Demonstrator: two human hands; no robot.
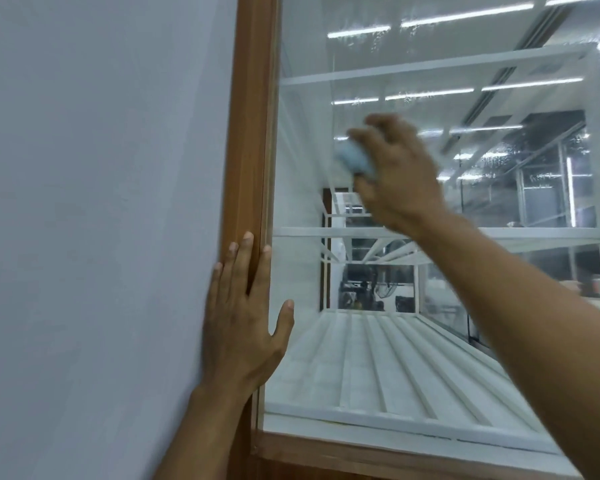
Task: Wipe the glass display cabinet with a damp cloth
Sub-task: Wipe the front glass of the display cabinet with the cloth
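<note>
The glass display cabinet [430, 341] fills the right of the view, its pane set in a brown wooden frame [253, 133]. My right hand [399, 171] is raised against the glass at mid height and grips a bunched light blue cloth [355, 159], which presses on the pane. The hand is blurred. My left hand [243, 317] lies flat with straight fingers on the frame's left upright, thumb spread onto the glass. Water streaks and droplets show on the upper part of the glass.
A plain pale wall [101, 220] takes up the left half. Behind the glass are white slatted shelves [395, 368] at several levels. Ceiling lights and a room reflect in the pane. The wooden bottom rail [395, 459] runs along the lower edge.
</note>
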